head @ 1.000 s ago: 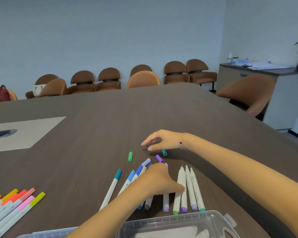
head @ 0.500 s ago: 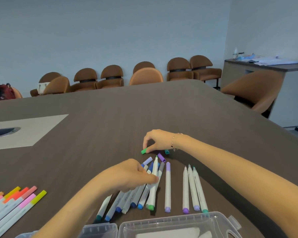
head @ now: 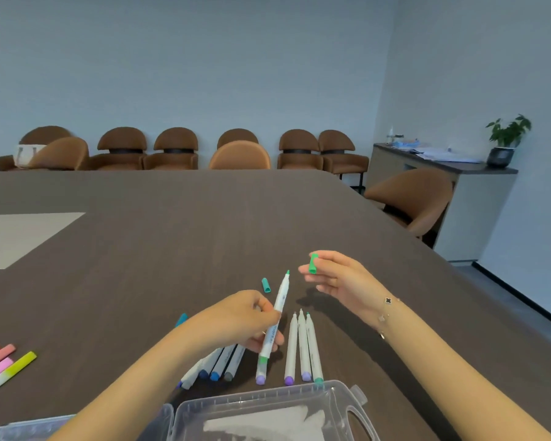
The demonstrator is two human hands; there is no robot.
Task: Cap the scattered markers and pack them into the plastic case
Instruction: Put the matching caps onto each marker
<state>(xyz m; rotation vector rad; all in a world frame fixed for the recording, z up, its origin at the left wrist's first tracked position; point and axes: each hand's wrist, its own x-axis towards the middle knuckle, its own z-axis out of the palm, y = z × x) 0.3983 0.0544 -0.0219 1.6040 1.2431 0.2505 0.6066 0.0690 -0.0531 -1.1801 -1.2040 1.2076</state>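
Your left hand (head: 247, 316) grips an uncapped green marker (head: 275, 316) above the table (head: 172, 249); your right hand (head: 337, 276) pinches its green cap (head: 313, 264), apart from the tip.

Two bare arms show, with no sleeves; the left hand (head: 242, 316) has no ring or band that shows; the right hand (head: 337, 276) has a thin gold chain bracelet (head: 385, 316) at the wrist; on the chain sits a small dark charm shaped like a four-leaf clover, and a paler one lower down.
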